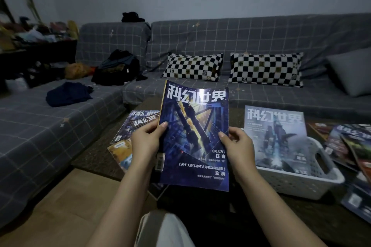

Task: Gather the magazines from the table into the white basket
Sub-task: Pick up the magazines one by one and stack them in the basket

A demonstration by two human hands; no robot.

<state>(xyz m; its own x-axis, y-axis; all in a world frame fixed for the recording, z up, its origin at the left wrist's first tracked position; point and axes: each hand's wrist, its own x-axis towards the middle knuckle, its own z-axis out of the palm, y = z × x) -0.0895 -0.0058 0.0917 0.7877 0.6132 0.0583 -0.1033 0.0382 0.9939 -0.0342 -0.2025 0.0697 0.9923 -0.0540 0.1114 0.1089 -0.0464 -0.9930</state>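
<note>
- The white basket (297,183) is open on top, but a pale magazine (278,136) leans inside, filling its far part.
- Loose magazines (349,146) crowd the table just right of it.
- More magazines (130,132) lie at the table's left edge.
- Bare table (94,154) shows at the near left.

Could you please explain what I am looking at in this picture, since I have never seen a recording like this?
There is no machine: a camera worn on a person's head looks forward and down at their two bare hands. The left hand and right hand hold a dark blue magazine upright by its side edges, thumbs on the cover. On the dark table, a white basket to the right already holds one pale magazine. More magazines lie at the left and the far right. A grey checked sofa stands behind.
</note>
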